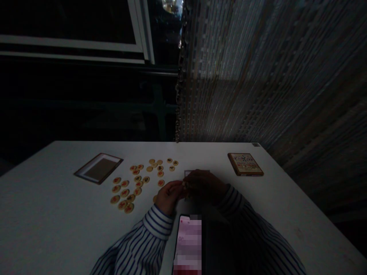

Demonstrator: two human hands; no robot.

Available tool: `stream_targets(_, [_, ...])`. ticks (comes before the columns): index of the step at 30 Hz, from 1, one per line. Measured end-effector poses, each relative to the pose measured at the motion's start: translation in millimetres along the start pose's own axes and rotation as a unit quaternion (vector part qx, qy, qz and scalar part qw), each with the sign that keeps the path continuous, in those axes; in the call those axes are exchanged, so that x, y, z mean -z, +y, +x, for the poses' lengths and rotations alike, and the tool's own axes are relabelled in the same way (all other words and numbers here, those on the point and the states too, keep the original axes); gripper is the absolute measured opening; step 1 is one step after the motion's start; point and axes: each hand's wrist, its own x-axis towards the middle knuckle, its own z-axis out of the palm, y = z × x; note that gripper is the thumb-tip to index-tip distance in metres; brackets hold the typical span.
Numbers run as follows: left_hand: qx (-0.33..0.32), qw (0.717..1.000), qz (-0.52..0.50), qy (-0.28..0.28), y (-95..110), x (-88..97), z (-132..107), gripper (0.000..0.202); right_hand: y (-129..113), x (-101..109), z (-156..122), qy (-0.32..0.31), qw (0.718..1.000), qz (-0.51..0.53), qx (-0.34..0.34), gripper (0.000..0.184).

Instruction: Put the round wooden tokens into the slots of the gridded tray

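My left hand (168,195) and my right hand (205,186) meet over the middle of a white table (57,214), fingers curled together. Between them shows a small pale round piece (185,185), pinched at the fingertips; which hand bears it I cannot tell for sure. The right hand is in shadow. Several round wooden game discs (134,183) with red or black marks lie scattered left of my hands. A small light card or sheet (187,172) peeks out behind the hands. Both sleeves are blue-and-white striped.
An open box tray (99,168) lies at the left, a closed game box (245,164) at the right. A lit phone (187,244) rests near the front edge. A dark window and a curtain (258,76) stand behind the table. The room is dim.
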Motion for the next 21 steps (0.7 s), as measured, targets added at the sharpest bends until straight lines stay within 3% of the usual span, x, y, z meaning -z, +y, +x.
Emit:
stream_targets(7, [-0.039,0.993,0.101,0.043,2,1.4,1,0.029,3,8,-2,-0.063,0.997,-0.034,-0.028,0.023])
stream_targets(12, [-0.091,0.963,0.235,0.099,-1,5.8,3,0.025,10,12,-3,-0.093,0.991,-0.038,-0.089,0.024])
stream_targets(17, [-0.135,0.936,0.314,0.086,-2,0.6,-2,0.019,15,5,-2,-0.124,0.986,-0.028,-0.11,0.027])
stream_targets(21, [-0.141,0.936,0.312,0.082,-6,-1.1,-3,0.02,16,-1,0,-0.142,0.982,-0.028,-0.123,0.026])
